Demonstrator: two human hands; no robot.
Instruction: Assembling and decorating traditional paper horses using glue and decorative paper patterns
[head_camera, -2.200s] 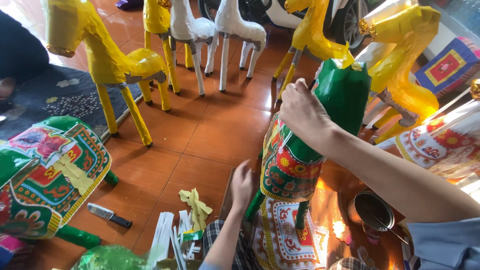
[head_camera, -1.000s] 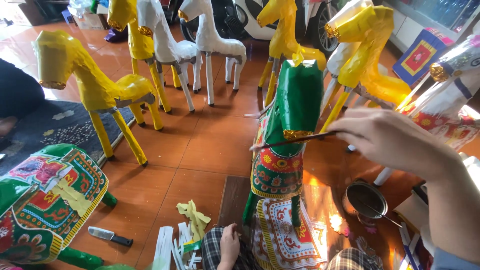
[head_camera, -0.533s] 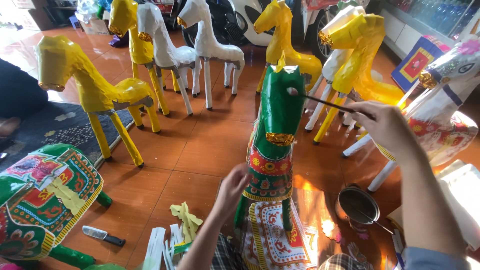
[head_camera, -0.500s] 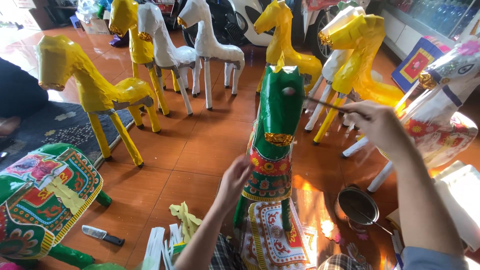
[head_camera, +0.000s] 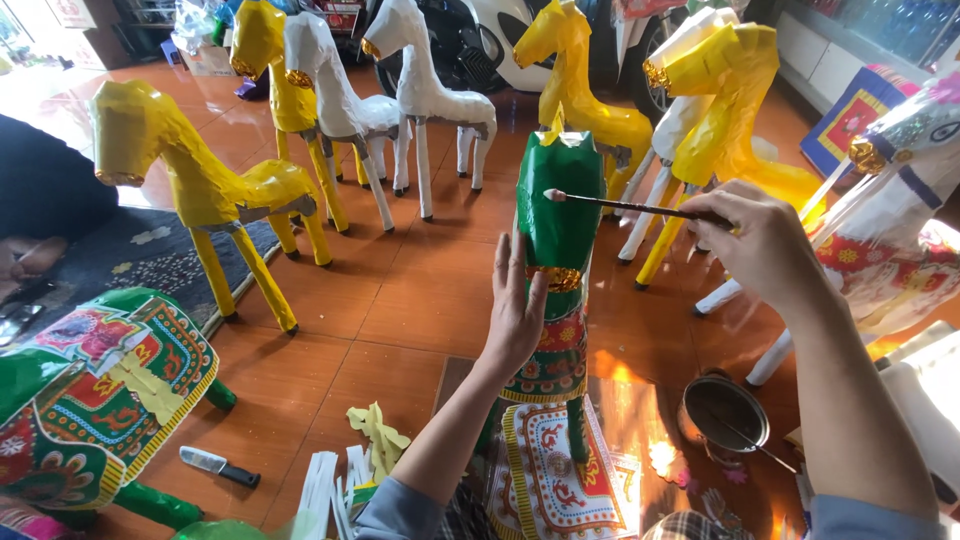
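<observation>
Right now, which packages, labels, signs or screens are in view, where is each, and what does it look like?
No screens or clear labels.
Cardboard box: far top left on the floor, pale, with a clear plastic bag above it.
Wall poster: top left corner, white and red, cut off.
Patterned square panel: far right against the wall, blue border, red and yellow centre.

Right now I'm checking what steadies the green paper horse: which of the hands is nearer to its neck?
Left. The left hand rests on the green horse's neck; the right hand holds a brush alongside.
</observation>
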